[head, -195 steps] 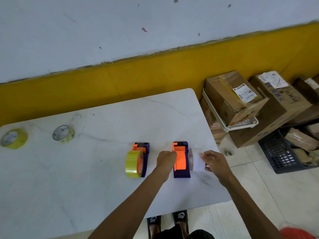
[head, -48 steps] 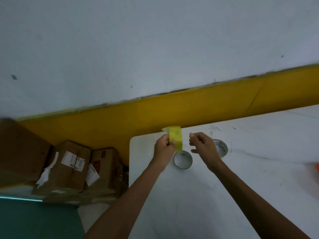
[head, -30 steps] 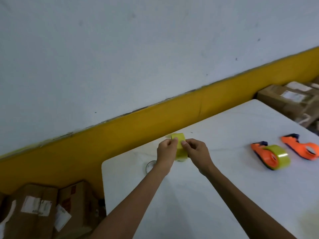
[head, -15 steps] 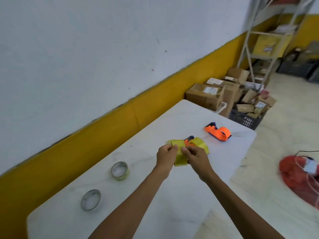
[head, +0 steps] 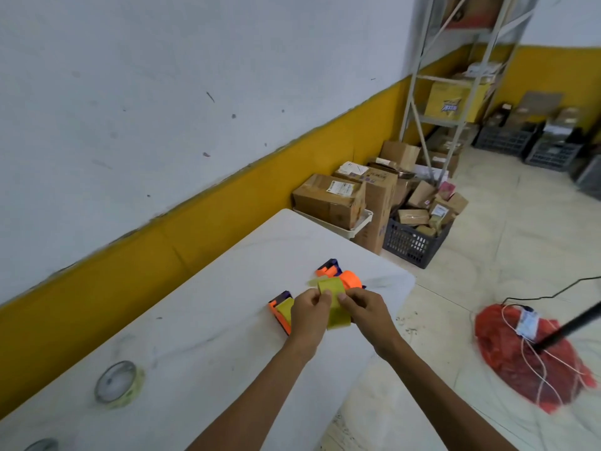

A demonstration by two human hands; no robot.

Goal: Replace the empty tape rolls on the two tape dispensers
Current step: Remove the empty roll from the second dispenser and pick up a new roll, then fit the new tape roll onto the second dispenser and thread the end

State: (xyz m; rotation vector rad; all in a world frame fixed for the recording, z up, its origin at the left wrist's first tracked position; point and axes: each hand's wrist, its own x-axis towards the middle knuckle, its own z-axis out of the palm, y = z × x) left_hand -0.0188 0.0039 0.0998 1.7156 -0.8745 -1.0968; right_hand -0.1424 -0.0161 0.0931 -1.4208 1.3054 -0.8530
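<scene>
A yellow tape roll (head: 332,304) sits between my left hand (head: 309,315) and my right hand (head: 366,309), both gripping it above the white table (head: 201,336). Its loose end sticks out to the upper left. Under my left hand lies an orange and purple dispenser (head: 280,312) loaded with a yellow roll. A second orange dispenser (head: 341,276) lies just beyond my hands with its spindle bare. A thin, nearly used-up roll (head: 117,384) lies at the table's near left. Another ring (head: 42,445) shows at the bottom edge.
Cardboard boxes (head: 330,200) and a dark crate (head: 414,240) stand past the table's far end. A metal shelf rack (head: 455,89) rises behind them. A red net bag (head: 527,356) with white cord lies on the floor to the right.
My view has swung right along the table. Both hands have carried the yellow roll from the left end to the two dispensers, and they now hold it over them.
</scene>
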